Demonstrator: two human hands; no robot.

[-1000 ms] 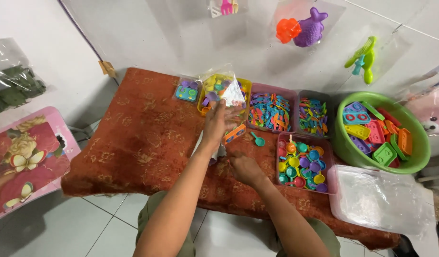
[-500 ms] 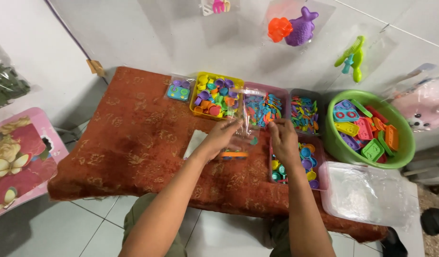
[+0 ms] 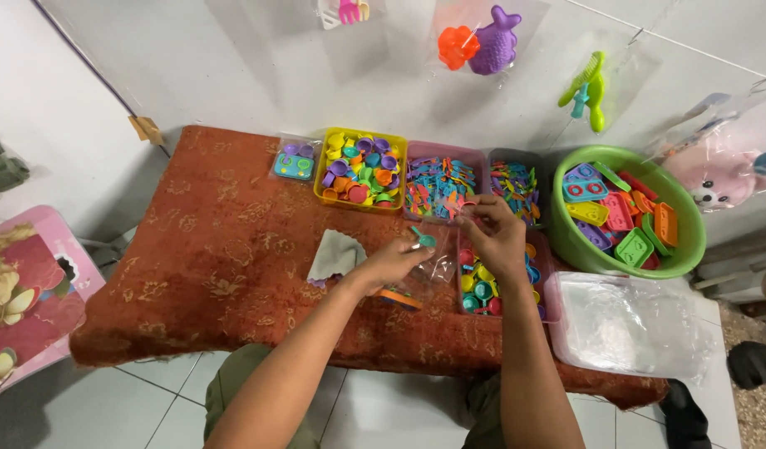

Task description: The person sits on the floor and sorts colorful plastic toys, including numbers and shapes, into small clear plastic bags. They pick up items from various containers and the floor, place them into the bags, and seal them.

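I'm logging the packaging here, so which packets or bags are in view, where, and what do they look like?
Clear packet of purple and teal toys: table's far edge, left of the yellow tray.
Clear bags of bright toys: hanging on the wall.
Stack of clear flat bags: table's right end.
Clear bag: between both hands.

You get bright, even light from overhead, with only soft shadows under your hands point(image 3: 449, 249). Near your fingers point(image 3: 474, 218) the small toys stay sharp. Farther out, the bags point(image 3: 482, 37) on the wall show glare, and the edges bend.
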